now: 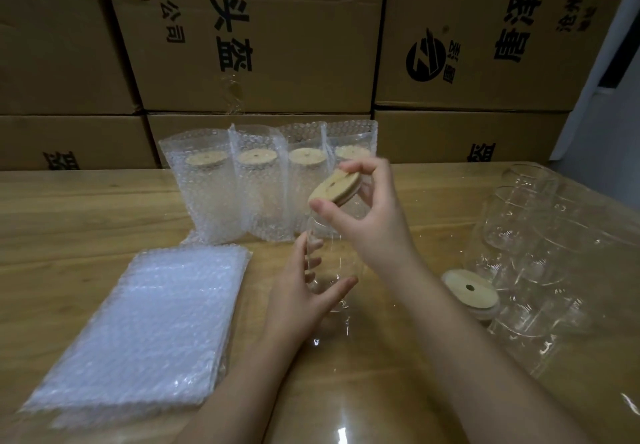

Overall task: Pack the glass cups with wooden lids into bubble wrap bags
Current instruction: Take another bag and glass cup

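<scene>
My left hand (304, 291) grips a clear glass cup (334, 263) around its lower body, upright above the table. My right hand (370, 211) pinches a round wooden lid (332, 187) by its edge, tilted over the cup's mouth. Behind them stand several bubble wrap bags (211, 197), each with a lidded cup inside. A flat stack of empty bubble wrap bags (145, 326) lies at the left. Several bare glass cups (540, 246) stand at the right, with a small stack of wooden lids (471, 287) in front of them.
The wooden table (69, 222) runs across the view. Large printed cardboard boxes (263, 35) are stacked like a wall right behind it. A dark gap (620, 62) shows at the far right.
</scene>
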A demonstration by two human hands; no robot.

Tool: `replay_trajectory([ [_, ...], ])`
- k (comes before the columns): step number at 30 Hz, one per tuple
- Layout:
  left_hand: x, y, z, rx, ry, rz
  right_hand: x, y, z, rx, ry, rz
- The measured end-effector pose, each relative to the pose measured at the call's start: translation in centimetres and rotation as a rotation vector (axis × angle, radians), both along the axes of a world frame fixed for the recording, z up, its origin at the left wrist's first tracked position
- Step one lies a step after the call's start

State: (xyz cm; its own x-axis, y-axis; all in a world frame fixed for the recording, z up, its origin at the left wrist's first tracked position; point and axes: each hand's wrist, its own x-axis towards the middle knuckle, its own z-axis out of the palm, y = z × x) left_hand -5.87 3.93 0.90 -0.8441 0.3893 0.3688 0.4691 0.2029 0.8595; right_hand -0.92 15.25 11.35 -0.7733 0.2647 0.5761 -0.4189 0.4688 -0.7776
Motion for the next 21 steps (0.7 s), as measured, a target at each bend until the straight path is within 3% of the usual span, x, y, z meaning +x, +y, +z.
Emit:
replay_trajectory([
  [5,-0.1,0.1,-0.1,-0.005,0.009,-0.004,-1.3,-0.1,-4.2,-0.17,0.03,-0.052],
  [12,-0.2,0.3,-0.4,0.035,0.0,-0.029,-1.6,-0.9,-5.0,-0.341,0.118,0.01],
  [17,-0.4,0.1,-0.5,0.225,-0.125,-0.079,-1.5,-0.7,-7.1,-0.42,0.066,0.044],
  [21,0.8,0.6,1.7,0.391,-0.107,0.019,-1.1,-0.4,-10.8,-0.42,-0.151,0.055],
])
